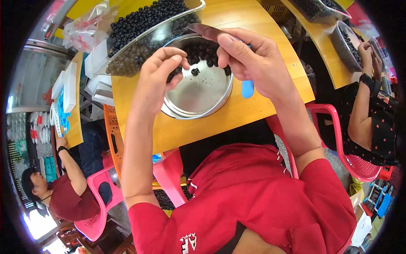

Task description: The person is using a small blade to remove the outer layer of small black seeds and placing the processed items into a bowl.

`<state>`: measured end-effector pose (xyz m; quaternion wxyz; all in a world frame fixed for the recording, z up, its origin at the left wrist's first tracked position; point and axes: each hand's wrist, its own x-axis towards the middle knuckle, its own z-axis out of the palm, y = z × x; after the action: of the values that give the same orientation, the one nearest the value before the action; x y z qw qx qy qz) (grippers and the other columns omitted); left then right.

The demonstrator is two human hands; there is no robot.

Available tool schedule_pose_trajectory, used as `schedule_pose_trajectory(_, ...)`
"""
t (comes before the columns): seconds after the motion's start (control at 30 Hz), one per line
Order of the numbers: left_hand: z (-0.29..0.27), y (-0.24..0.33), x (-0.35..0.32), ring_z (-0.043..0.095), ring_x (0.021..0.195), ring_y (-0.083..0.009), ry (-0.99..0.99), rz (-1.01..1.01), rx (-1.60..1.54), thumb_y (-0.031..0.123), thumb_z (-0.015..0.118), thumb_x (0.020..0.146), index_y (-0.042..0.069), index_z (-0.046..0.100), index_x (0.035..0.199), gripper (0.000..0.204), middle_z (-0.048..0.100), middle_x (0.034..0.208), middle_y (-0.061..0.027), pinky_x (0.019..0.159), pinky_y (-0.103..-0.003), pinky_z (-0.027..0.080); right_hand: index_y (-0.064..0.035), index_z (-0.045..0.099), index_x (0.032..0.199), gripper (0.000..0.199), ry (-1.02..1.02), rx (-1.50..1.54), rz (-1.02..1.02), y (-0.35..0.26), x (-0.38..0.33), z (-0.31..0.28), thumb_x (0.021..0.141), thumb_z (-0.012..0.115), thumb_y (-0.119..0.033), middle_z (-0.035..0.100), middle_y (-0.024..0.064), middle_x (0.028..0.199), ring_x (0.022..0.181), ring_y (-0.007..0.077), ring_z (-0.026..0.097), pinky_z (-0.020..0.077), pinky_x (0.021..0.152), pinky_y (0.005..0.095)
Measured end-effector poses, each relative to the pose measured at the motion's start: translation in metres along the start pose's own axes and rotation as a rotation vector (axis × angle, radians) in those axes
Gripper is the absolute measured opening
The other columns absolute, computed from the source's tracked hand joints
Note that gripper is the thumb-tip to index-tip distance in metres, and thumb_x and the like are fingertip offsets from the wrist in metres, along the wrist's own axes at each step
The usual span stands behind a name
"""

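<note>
My left hand (158, 74) pinches a small dark berry between thumb and fingers, over the rim of a round metal bowl (198, 91). My right hand (249, 59) grips a knife (203, 30) with a blue handle, its blade pointing left above the bowl. Several dark berries (203, 53) lie at the far side of the bowl. A clear plastic tray (144, 29) heaped with dark berries stands just beyond my left hand on the yellow wooden table (203, 127).
A person in a dotted black top works at a second yellow table (325, 55) to the right, beside a metal bowl of berries (349, 44). Another person in red sits lower left on a pink chair (99, 203). White boxes (69, 86) lie left.
</note>
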<state>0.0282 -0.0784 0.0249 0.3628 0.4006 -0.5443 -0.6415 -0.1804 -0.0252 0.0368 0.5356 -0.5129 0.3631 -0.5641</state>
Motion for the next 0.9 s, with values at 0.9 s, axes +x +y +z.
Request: schedule_pose_trajectory(0.9, 0.028, -0.021, -0.021, 0.053, 0.06, -0.0078, 0.075, 0.722, 0.556, -0.001, 0.066, 0.085, 0.003, 0.045, 0.108, 0.032, 0.057, 0.07, -0.0057, 0.057, -0.021, 0.042, -0.0017, 0.063, 0.118, 0.031, -0.025, 0.01, 0.069, 0.007, -0.004, 0.018, 0.092, 0.061, -0.02, 0.049, -0.0081, 0.064, 0.052, -0.0008, 0.037, 0.0266, 0.044, 0.0176)
